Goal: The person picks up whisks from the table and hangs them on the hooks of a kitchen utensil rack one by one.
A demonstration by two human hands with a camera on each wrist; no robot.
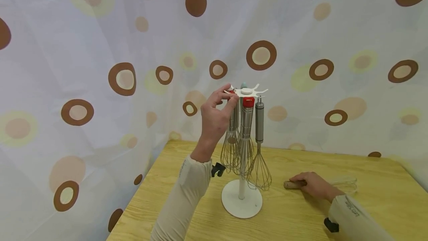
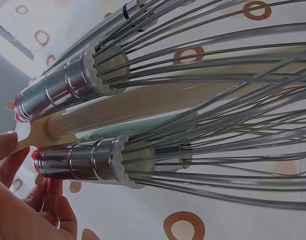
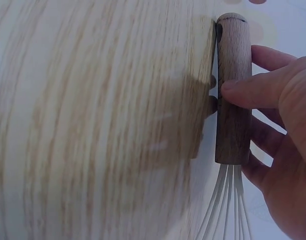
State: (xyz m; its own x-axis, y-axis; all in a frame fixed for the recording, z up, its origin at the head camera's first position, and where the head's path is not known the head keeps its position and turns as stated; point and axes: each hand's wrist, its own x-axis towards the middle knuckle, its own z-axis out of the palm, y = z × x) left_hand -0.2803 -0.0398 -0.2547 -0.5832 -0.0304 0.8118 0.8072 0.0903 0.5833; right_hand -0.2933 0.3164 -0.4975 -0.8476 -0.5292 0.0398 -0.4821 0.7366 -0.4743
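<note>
My left hand (image 1: 217,116) is raised to the top of a white hanging rack (image 1: 246,91) with curved hook arms. Thumb and fingers pinch one of those arms, beside a hanging red-capped whisk (image 2: 73,162). Another red-capped steel whisk (image 1: 246,122) and a plain steel-handled whisk (image 1: 259,122) hang from the rack too. Behind them a mint-green handle (image 2: 138,127) shows in part. Low over the table at the right, my right hand (image 1: 314,185) grips a whisk by its wooden handle (image 3: 233,110); its pale wires extend to the right, partly behind the hand.
The rack's post rises from a round white base (image 1: 242,211) on the wood-grain table (image 1: 284,218). A spotted white curtain (image 1: 291,29) hangs behind the table and along its left side. The hanging wire heads crowd together around the post.
</note>
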